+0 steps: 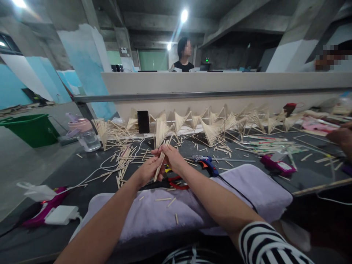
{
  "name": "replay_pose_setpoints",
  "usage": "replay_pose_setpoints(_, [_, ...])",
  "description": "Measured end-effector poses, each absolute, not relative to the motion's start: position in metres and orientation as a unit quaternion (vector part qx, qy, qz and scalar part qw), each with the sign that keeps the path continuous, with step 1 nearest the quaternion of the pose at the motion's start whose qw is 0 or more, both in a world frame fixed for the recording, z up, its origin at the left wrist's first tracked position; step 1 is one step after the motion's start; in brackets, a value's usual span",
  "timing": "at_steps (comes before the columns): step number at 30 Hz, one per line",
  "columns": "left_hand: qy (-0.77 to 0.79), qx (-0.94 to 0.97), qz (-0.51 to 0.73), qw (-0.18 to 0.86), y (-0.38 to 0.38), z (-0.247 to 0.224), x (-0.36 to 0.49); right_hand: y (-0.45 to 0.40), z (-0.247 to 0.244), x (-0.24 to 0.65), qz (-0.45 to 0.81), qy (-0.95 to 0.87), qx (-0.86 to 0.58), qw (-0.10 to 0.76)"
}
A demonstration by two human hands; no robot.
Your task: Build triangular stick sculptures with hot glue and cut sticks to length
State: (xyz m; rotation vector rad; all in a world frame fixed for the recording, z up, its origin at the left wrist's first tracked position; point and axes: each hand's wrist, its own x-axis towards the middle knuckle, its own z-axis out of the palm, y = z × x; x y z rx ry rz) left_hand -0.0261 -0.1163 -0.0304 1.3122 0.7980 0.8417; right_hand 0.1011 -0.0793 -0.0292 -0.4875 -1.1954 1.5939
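Observation:
A small bundle of thin wooden sticks (160,165) is held upright and slightly tilted between both hands. My left hand (150,168) wraps its fingers round the lower part. My right hand (170,156) pinches the bundle higher up. Just beneath the hands lie red-handled pliers or scissors (178,183), partly hidden. A blue glue gun (208,165) rests to the right of them. Behind the hands stands a twisted stick model (162,134). Loose sticks (125,161) are scattered to the left, and a few short pieces lie on the lilac cloth (137,216) under my forearms.
More stick models (211,128) line the back of the dark table. A phone (143,122) leans upright there. At left are a water bottle (87,137), a power strip (46,207) and a green tub (30,128). Another person's hand (342,139) is at far right; a person (184,58) sits beyond the partition.

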Motion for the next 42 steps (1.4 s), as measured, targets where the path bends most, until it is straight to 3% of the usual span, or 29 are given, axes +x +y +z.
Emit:
replay_pose_setpoints(17, [0.413,0.592,0.403,0.562,-0.112,-0.034,-0.027,-0.073,-0.031,0.105,0.659,-0.49,-0.166,0.546])
replay_pose_setpoints(33, [0.327,0.531,0.331,0.708,-0.118,-0.025,-0.032,-0.061,-0.02,0.123,0.677,-0.437,-0.237,0.543])
replay_pose_setpoints(42, [0.339,0.558,0.289,0.7,-0.115,-0.031,-0.034,-0.044,-0.021,0.138,0.657,-0.425,-0.235,0.577])
